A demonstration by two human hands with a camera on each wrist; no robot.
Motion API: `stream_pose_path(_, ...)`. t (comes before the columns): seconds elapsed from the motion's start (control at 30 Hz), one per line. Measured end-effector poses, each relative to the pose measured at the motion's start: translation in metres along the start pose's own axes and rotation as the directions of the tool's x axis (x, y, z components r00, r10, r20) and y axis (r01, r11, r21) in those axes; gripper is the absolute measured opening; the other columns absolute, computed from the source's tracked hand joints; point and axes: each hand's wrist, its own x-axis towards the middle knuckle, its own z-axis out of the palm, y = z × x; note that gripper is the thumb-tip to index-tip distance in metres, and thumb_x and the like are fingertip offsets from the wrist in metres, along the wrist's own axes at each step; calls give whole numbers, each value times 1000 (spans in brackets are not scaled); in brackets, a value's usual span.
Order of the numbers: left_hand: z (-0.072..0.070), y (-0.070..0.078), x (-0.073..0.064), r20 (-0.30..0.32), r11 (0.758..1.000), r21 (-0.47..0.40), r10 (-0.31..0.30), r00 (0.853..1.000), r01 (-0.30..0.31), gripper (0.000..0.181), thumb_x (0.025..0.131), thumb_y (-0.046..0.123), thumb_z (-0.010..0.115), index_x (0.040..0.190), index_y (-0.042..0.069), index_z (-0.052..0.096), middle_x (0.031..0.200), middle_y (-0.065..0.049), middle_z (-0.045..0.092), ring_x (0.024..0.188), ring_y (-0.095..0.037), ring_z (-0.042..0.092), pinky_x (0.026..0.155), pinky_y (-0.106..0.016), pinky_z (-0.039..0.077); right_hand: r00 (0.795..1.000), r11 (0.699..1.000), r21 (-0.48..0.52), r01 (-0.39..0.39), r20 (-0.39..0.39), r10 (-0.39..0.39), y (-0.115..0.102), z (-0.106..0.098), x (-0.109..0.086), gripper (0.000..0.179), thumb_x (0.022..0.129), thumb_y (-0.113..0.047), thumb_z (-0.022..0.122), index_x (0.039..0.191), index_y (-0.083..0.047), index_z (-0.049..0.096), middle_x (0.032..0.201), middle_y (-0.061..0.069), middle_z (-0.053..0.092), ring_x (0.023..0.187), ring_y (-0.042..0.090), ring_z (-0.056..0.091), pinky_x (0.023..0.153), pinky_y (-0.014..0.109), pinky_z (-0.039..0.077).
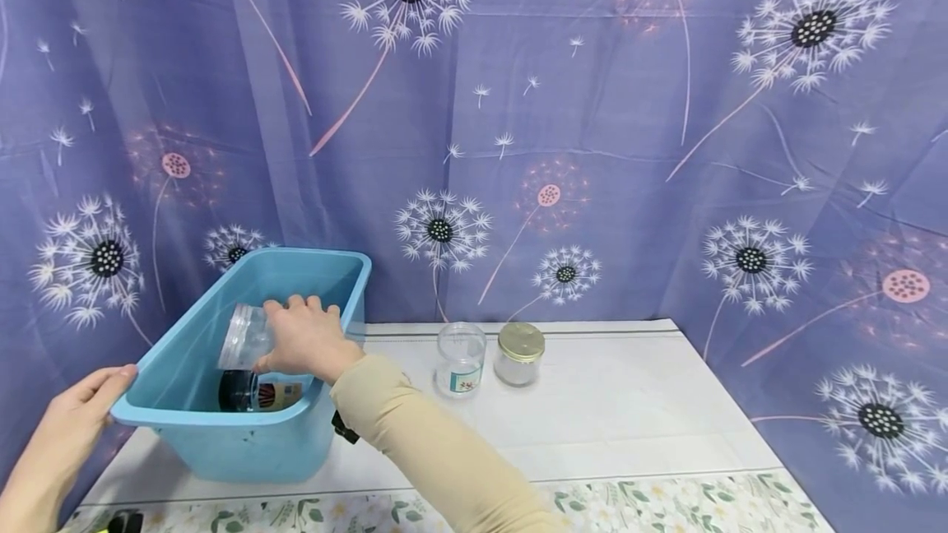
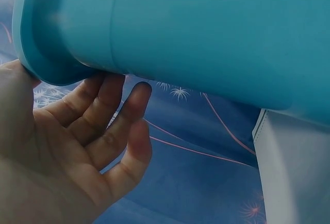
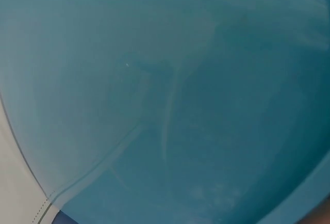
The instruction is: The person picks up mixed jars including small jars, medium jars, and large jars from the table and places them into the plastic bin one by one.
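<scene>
A deep blue plastic tub [image 1: 252, 416] stands at the left of the table. My left hand [image 1: 87, 401] grips its near-left rim, thumb on top; the left wrist view has the fingers [image 2: 136, 100] bent beneath the lip. Inside the tub's opening, my right hand [image 1: 307, 340] holds a clear jar [image 1: 244, 336], tipped on its side, by one end. Below it in the tub lies a jar with a black lid [image 1: 237, 391] and a printed label [image 1: 280, 396]. The right wrist view is filled by the tub's outer wall [image 3: 154, 105], the hand hidden there.
Right of the tub stand a clear jar with a small label [image 1: 461, 360] and a shorter jar with a gold lid [image 1: 520, 352]. The white tablecloth [image 1: 629, 410] has a floral front border. A purple dandelion curtain [image 1: 592, 105] hangs behind and at both sides.
</scene>
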Motion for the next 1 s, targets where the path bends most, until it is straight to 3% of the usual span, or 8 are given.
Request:
stream_pose_path(0.33,0,0,0,-1,1000,-17,11,1000,-11,9,91,34,47,86,35,54,62,8,52,60,-6,42,54,-23,29,1000,1000,-4,-18,-13,18,-3,5,1,80,64,-67,59,132,-38,27,128,-10,34,117,15,32,91,43,28)
stream_pose_path(0.63,0,-1,0,-7,1000,-1,5,1000,-5,9,90,34,47,87,32,55,64,10,52,60,-5,43,54,-22,30,998,1000,11,-27,-47,27,-4,5,0,98,58,-76,51,136,-44,0,140,-6,17,126,18,20,91,47,26)
stream_pose_path(1.0,0,-1,0,-1,1000,8,-2,1000,2,14,91,36,46,92,25,56,64,8,53,61,-6,43,54,-23,31,999,1000,26,-3,-40,4,-3,1,-7,87,61,-79,43,135,-45,12,138,-10,20,125,16,20,89,46,27)
